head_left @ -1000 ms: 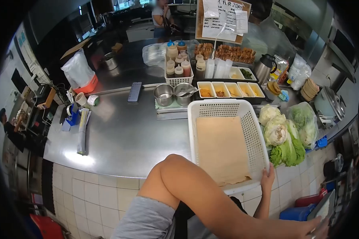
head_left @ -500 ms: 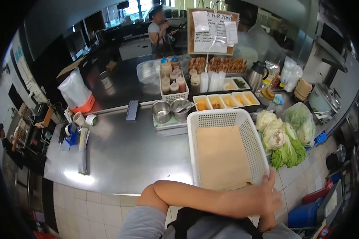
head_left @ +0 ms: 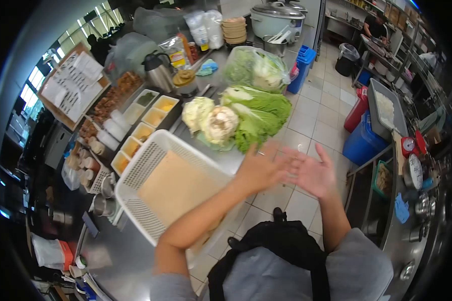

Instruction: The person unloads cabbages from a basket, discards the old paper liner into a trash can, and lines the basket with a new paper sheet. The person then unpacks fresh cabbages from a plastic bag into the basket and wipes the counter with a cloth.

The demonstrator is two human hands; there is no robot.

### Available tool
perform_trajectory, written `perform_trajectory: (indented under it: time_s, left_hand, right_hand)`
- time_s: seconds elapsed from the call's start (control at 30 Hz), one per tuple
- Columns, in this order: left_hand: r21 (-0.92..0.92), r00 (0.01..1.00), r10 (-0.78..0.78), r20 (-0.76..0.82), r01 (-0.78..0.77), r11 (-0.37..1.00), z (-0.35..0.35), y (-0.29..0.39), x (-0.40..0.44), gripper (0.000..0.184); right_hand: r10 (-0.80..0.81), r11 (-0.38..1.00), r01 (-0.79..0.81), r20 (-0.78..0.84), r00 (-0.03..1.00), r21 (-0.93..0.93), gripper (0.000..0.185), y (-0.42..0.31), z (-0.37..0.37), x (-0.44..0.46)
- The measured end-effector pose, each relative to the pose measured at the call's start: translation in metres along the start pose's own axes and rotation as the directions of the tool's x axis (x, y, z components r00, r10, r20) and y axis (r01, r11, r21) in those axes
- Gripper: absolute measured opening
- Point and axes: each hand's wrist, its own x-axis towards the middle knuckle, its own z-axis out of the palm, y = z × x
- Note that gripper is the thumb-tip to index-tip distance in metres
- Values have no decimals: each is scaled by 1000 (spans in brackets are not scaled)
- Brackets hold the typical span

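My left hand [head_left: 262, 169], a little blurred, is in the air over the floor just right of the counter, fingers apart and holding nothing. Beside it my right hand [head_left: 314, 173] has its palm turned up and fingers spread, also with nothing in it. The fingers of both hands overlap in view; whether they touch I cannot tell. My left forearm passes across a white plastic basket [head_left: 128, 200] lined with a brown paper sheet [head_left: 173, 185]. Closest to my left hand on the counter lie a leafy green cabbage [head_left: 258, 113] and pale cabbage heads [head_left: 221, 124].
Bagged vegetables [head_left: 258, 67] lie behind the cabbages. Sauce trays [head_left: 153, 117] and a steel thermos jug [head_left: 158, 70] stand along the counter. On the right are a blue bin [head_left: 359, 140], a grey tub of white contents [head_left: 384, 108] and a steel shelf. Another person [head_left: 374, 27] is at the far back.
The view has swung right. My hands have left the basket's near right corner, where they were crossed, and are now apart from it, in the air to its right.
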Motion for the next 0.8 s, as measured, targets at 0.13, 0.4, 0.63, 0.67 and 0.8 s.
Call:
perform_trajectory:
  time_s: [0.13, 0.4, 0.63, 0.67, 0.8]
  left_hand:
    - [-64, 944, -287, 165, 300, 952, 32, -79, 53, 35]
    - [69, 951, -308, -2, 308, 949, 87, -144, 190, 37]
    - [7, 602, -772, -205, 789, 614, 93, -234, 268, 58]
    - [1, 604, -770, -207, 787, 617, 97, -249, 278, 58]
    - [75, 653, -681, -330, 738, 671, 128, -294, 329, 54]
  right_hand:
    - [-436, 660, 226, -121, 892, -717, 40, -125, -50, -39]
    - [-489, 423, -2, -231, 841, -906, 29, -239, -108, 40]
    - [-460, 110, 319, 236, 856, -942, 20, -290, -110, 209]
    - [-461, 35, 372, 315, 830, -928, 22, -300, -106, 236]
    - [-363, -557, 383, 631, 685, -736, 31, -358, -96, 347]
